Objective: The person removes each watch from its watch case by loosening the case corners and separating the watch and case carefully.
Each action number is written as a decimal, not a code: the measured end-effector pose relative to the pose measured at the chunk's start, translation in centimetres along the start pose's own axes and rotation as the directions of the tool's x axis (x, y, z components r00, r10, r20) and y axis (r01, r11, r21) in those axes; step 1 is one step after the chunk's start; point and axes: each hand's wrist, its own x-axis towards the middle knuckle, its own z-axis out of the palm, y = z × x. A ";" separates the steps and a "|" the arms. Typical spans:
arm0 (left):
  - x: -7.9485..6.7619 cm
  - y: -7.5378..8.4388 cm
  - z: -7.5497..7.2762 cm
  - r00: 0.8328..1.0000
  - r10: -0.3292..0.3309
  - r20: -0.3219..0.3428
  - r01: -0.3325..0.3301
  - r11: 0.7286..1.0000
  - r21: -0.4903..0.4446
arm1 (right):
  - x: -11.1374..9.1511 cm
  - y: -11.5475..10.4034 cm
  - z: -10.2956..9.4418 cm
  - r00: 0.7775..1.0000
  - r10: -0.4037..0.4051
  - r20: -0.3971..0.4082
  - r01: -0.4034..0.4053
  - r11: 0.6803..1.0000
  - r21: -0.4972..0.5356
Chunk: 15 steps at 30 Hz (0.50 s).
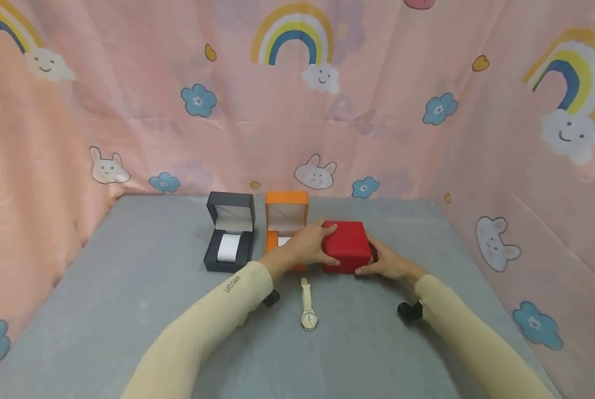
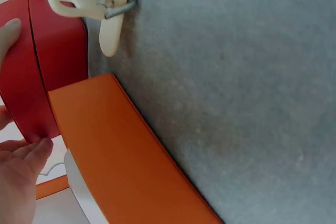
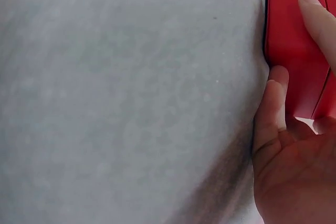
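Note:
A closed red box (image 1: 347,244) stands on the table between the two hands. From its left side the left hand (image 1: 304,244) grips it, thumb on the front and fingers at the side and top edge. The right hand (image 1: 388,261) holds the opposite side; in the right wrist view its thumb (image 3: 316,17) lies on the front face near the lid seam. In front of the box lies a cream-strapped watch (image 1: 308,310), dial toward the person. An open orange box (image 1: 286,202) is just left, partly hidden behind the left hand and forearm.
An open dark grey box (image 1: 231,195) with a white cushion (image 1: 229,247) stands left of the orange one. The grey table (image 1: 153,299) is bordered at the back and sides by a pink patterned curtain (image 1: 257,127).

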 end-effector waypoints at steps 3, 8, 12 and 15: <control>0.0 0.0 0.2 1.000 -0.016 -0.001 0.016 1.000 -0.024 | -0.2 0.2 0.0 1.000 0.019 -0.003 -0.019 1.000 -0.005; 0.2 0.1 0.1 0.998 -0.059 -0.001 0.059 0.994 -0.091 | -0.2 0.3 -0.3 0.994 0.110 -0.010 -0.110 0.994 -0.016; 0.4 0.0 -0.2 0.998 -0.067 0.000 0.066 0.991 -0.115 | -0.1 0.3 -0.6 0.979 0.201 -0.017 -0.201 0.980 -0.007; 0.6 -0.1 -0.2 0.998 -0.062 0.000 0.062 0.990 -0.124 | -0.2 0.3 -0.9 0.978 0.208 -0.004 -0.208 0.978 0.001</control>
